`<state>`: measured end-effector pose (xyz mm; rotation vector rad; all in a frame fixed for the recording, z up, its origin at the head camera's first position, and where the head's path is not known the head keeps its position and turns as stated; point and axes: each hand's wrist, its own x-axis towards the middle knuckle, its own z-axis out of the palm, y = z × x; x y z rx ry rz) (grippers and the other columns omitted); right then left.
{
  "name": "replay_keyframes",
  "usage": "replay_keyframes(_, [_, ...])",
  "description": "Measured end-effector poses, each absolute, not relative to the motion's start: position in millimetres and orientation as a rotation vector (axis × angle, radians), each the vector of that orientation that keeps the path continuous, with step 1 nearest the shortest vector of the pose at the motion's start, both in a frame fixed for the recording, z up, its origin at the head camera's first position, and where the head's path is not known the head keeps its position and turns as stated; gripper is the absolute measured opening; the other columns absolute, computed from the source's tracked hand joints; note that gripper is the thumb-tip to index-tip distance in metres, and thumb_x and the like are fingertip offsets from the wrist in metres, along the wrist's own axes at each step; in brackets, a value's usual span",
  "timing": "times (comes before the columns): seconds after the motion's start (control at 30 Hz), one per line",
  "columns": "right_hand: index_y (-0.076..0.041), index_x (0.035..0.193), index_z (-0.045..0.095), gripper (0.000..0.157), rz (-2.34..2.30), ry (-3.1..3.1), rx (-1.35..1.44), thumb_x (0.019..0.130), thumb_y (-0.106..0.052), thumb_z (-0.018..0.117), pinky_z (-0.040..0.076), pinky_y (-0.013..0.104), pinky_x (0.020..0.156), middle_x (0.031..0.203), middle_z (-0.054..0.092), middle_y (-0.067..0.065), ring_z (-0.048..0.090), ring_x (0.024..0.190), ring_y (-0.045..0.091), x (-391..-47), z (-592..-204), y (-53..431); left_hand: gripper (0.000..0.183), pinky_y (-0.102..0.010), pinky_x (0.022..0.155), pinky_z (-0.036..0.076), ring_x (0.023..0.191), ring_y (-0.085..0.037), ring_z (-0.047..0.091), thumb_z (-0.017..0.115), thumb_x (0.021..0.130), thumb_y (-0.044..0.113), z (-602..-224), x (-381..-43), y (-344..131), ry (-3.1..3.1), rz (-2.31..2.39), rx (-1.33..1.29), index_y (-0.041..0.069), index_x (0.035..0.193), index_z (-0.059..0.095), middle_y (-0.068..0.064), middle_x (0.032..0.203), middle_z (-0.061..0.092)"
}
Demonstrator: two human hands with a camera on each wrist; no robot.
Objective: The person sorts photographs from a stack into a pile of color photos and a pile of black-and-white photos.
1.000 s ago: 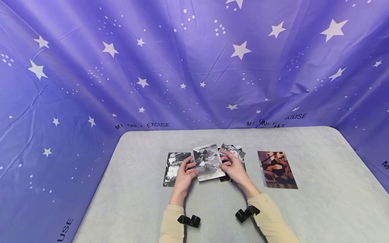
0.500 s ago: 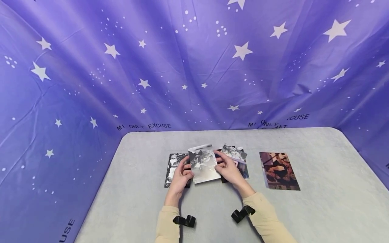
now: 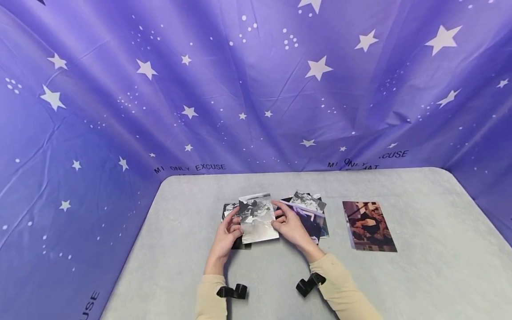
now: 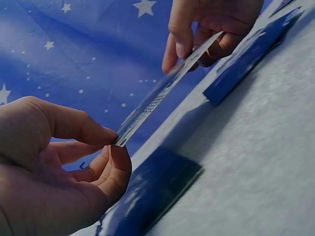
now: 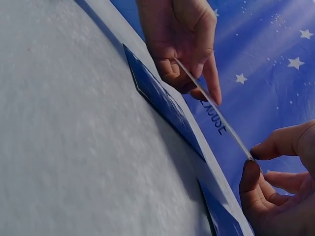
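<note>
A black-and-white photo print [image 3: 259,218] is held up off the table between both hands. My left hand [image 3: 222,242] pinches its left edge between thumb and fingers. At the opposite edge, my right hand [image 3: 293,227] pinches it the same way. Both wrist views show the print [image 4: 165,93] nearly edge-on, tilted, with a gap between it and the pictures lying below. Under it and the left hand, a pile of black-and-white pictures [image 3: 245,246] is mostly hidden. Behind the right hand lies a loose, fanned pile of pictures [image 3: 314,220], a purple one among them.
A reddish-brown picture [image 3: 370,226] lies apart on the right, with another edge showing beneath it. The grey table [image 3: 424,213] ends at a purple star-patterned curtain [image 3: 256,89] at the back and sides. Each sleeve carries a black wrist strap [image 3: 232,291].
Both hands have moved left together with the photo print, now over the left pile. More of the fanned pile, including its purple picture, has come into sight.
</note>
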<state>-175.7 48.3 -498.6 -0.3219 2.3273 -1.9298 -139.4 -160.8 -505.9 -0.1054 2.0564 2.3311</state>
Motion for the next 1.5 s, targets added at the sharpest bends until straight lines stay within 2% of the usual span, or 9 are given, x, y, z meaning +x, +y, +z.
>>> replay_keyframes(0.23, [0.006,0.131,0.052,0.059,-1.818,2.457,-0.39,0.073,0.006,0.067,0.048,0.021,0.061,0.088,0.058,0.007,0.06,0.067,0.009,-173.3,-498.4,31.6,0.063,-0.016,0.071,0.044,0.079,-0.007,0.051,0.049,0.078,-0.018,-502.2,-137.7,-177.1,2.129,2.303,-0.131,-0.012,0.14,0.039,-0.017,0.11,0.049])
replay_keyframes(0.43, [0.011,0.128,0.052,0.058,-1.808,2.463,-0.442,0.073,0.005,0.068,0.049,0.021,0.061,0.089,0.057,0.01,0.06,0.067,0.01,-171.4,-500.1,17.9,0.06,-0.015,0.071,0.044,0.08,-0.006,0.052,0.051,0.079,-0.016,-501.5,-135.7,-191.3,2.213,2.222,-0.184,-0.012,0.138,0.042,-0.022,0.113,0.051])
replay_keyframes(0.67, [0.012,0.128,0.052,0.059,-1.685,2.517,-0.485,0.073,0.0,0.069,0.048,0.021,0.064,0.089,0.057,0.005,0.061,0.068,0.009,-168.3,-505.6,7.2,0.059,-0.016,0.071,0.044,0.082,-0.009,0.053,0.052,0.079,-0.016,-501.8,-129.1,-203.2,2.309,2.111,-0.196,-0.013,0.137,0.043,-0.025,0.114,0.053])
replay_keyframes(0.9, [0.013,0.129,0.05,0.06,-1.633,2.484,-0.534,0.074,-0.001,0.072,0.045,0.021,0.06,0.09,0.057,0.008,0.054,0.062,0.002,-164.0,-508.4,0.7,0.057,-0.016,0.063,0.041,0.08,-0.009,0.052,0.052,0.079,-0.017,-503.4,-124.7,-212.5,2.367,2.044,-0.231,-0.014,0.135,0.044,-0.025,0.111,0.055])
replay_keyframes(1.03, [0.012,0.128,0.05,0.059,-1.602,2.482,-0.551,0.074,0.002,0.069,0.04,0.02,0.055,0.088,0.058,0.01,0.048,0.057,0.0,-163.6,-508.5,-2.5,0.057,-0.017,0.05,0.036,0.07,-0.008,0.048,0.047,0.078,-0.018,-503.3,-123.5,-215.1,2.388,2.022,-0.232,-0.014,0.134,0.045,-0.023,0.109,0.052])
replay_keyframes(1.13, [0.012,0.128,0.051,0.058,-1.565,2.507,-0.555,0.073,0.003,0.067,0.039,0.021,0.054,0.087,0.059,0.01,0.045,0.055,0.0,-164.7,-509.2,-3.9,0.058,-0.017,0.045,0.032,0.065,-0.009,0.045,0.045,0.076,-0.018,-504.3,-124.9,-215.9,2.419,1.986,-0.218,-0.016,0.133,0.045,-0.022,0.107,0.051])
replay_keyframes(1.3, [0.01,0.127,0.054,0.058,-1.488,2.576,-0.527,0.071,0.0,0.069,0.04,0.023,0.059,0.085,0.059,0.006,0.047,0.058,0.001,-167.5,-510.0,-6.0,0.059,-0.017,0.049,0.035,0.072,-0.013,0.048,0.045,0.072,-0.017,-508.6,-130.5,-217.3,2.482,1.901,-0.216,-0.016,0.131,0.047,-0.021,0.105,0.052])
replay_keyframes(1.5, [0.008,0.125,0.057,0.058,-1.394,2.665,-0.513,0.069,-0.003,0.07,0.043,0.028,0.067,0.082,0.059,0.002,0.049,0.067,0.009,-171.8,-510.3,-8.8,0.055,-0.019,0.062,0.039,0.074,-0.013,0.047,0.054,0.072,-0.016,-500.3,-133.8,-216.4,2.606,1.74,-0.175,-0.017,0.127,0.051,-0.02,0.1,0.056])
